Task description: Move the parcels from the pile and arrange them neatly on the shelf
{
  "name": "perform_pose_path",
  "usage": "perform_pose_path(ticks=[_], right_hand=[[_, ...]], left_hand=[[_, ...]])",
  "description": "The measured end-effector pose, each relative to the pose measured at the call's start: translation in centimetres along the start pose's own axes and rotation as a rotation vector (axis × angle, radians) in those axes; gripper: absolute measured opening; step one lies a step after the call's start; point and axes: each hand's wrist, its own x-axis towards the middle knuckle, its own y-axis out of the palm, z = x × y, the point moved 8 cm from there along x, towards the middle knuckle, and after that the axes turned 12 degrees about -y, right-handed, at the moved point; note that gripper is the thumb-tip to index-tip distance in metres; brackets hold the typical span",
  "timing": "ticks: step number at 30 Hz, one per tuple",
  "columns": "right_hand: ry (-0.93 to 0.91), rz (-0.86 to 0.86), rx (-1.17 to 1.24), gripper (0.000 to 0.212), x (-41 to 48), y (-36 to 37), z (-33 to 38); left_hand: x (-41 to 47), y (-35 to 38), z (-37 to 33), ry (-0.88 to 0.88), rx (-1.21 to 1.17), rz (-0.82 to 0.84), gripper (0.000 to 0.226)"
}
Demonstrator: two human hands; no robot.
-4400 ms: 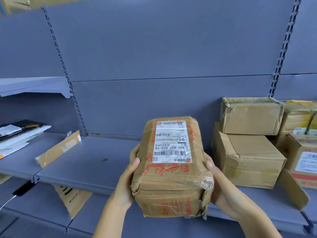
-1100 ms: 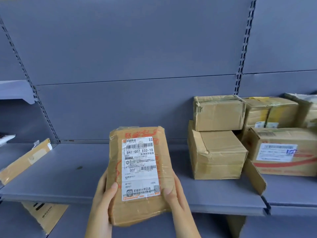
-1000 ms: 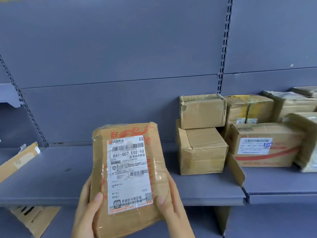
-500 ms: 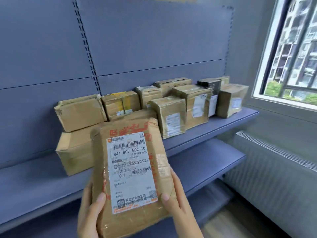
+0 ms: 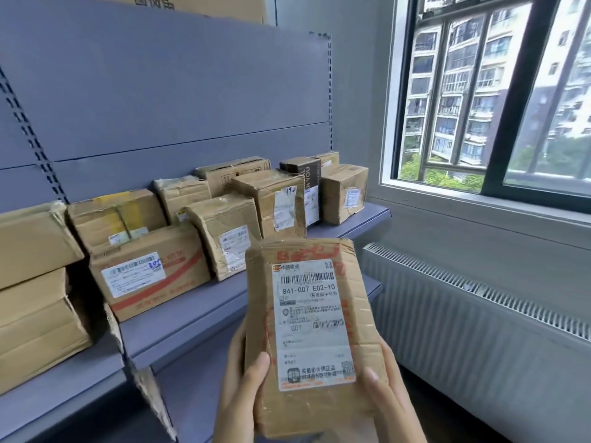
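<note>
I hold a taped brown cardboard parcel point(image 5: 310, 321) upright in front of me, its white shipping label facing me. My left hand point(image 5: 243, 388) grips its lower left edge, thumb on the front. My right hand point(image 5: 388, 388) grips its lower right edge the same way. The parcel hangs in the air in front of the blue-grey shelf point(image 5: 204, 311), apart from it. Several cardboard parcels point(image 5: 150, 270) stand in a row along that shelf, running to its right end.
The shelf ends at the right near a grey wall with a window point(image 5: 489, 97). A white radiator point(image 5: 479, 330) runs below the sill. A lower shelf board point(image 5: 198, 378) lies under the loaded one. A loose cardboard flap point(image 5: 150, 394) hangs at the shelf joint.
My view has swung right along the shelf, bringing the row's end, the window and the radiator into sight. The parcel stays in both hands, label toward me, now further right.
</note>
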Motion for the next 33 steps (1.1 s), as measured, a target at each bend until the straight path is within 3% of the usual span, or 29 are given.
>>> perform_pose_path(ticks=[5,13,23,30,33], right_hand=[[0.023,0.064,-0.027,0.079,3.3,3.4,-3.3],[0.014,0.372,0.031,0.086,8.0,15.8,-7.8],[0.109,0.417,0.092,0.062,9.5,21.2,-13.4],[0.013,0.495,0.057,0.075,10.5,20.6,-12.9],[-0.001,0.523,0.034,0.094,11.5,20.6,-13.3]], left_hand=[[2.3,-3.1,-2.5,0.011,0.007,-0.052,0.056],[2.8,-12.4,-9.2,0.241,-0.019,-0.24,0.043],[3.3,-16.5,-11.1,0.351,0.073,-0.298,0.079],[5.7,-16.3,-10.0,0.37,0.104,-0.312,0.081],[6.8,-16.4,-9.6,0.358,0.152,-0.336,0.088]])
